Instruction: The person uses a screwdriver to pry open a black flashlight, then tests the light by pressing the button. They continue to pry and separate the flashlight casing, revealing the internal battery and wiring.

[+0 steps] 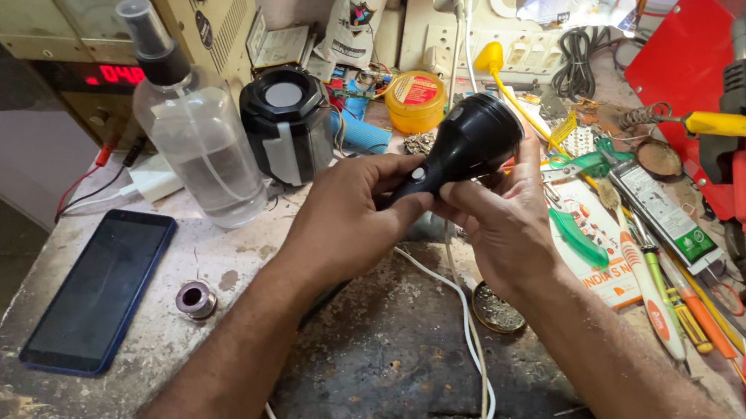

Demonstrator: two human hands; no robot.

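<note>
Torch (467,145) handle hidden by fingers (411,206)

Torch (465,145): black plastic, smooth, slight sheen, held in both hands. Desk (392,371): rough, scorched, stained dark, pale chipped edge. Spray bottle (197,147): clear plastic, matt black cap. Phone (102,286): glossy dark glass, blue rim. Cable (470,342): white smooth plastic sheath. Solder spool (195,299): dull metal wire. Round tin (498,310): tarnished metal.
</note>
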